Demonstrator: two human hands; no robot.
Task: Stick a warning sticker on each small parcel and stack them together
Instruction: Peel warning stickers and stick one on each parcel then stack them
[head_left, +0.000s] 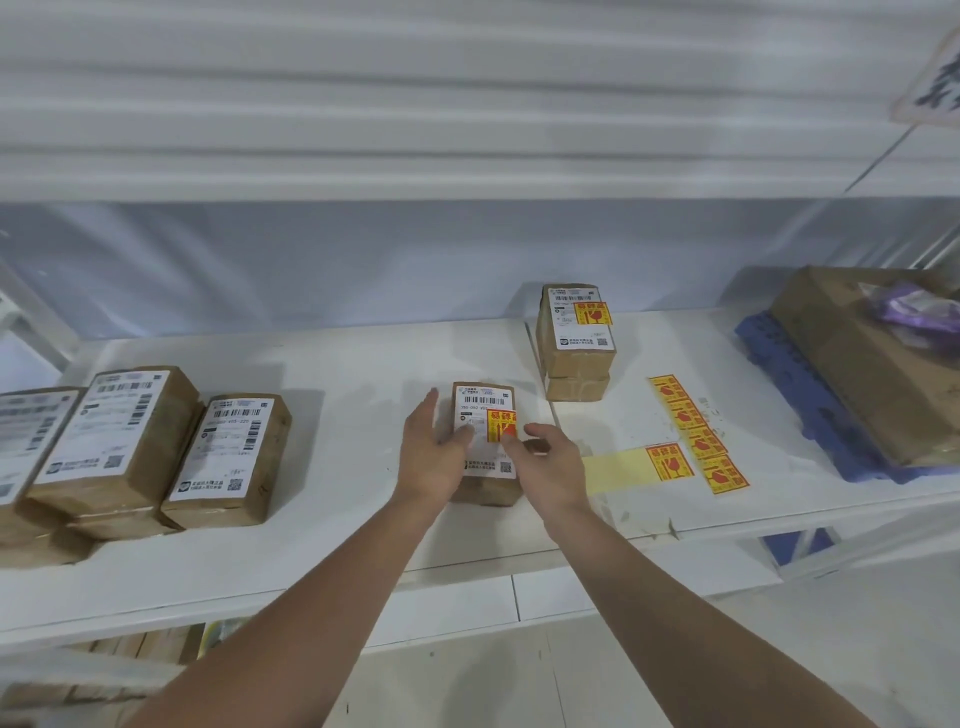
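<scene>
A small brown parcel (485, 415) with a white label lies mid-shelf, and a yellow-red warning sticker (502, 425) sits on its label. My left hand (431, 457) lies flat along the parcel's left side, thumb on the label. My right hand (550, 462) rests at its right edge, with fingertips touching the sticker's lower edge. Behind and to the right stands a stack of two parcels (575, 343); the top one carries a sticker. Strips of warning stickers (696, 434) lie to the right. Several parcels without stickers (228, 460) lie at the left.
A large flat cardboard box (862, 364) sits on a blue pallet (795, 395) at the far right, with a purple bag on top. The white shelf (353, 519) has an upper shelf above and a front edge close to my forearms.
</scene>
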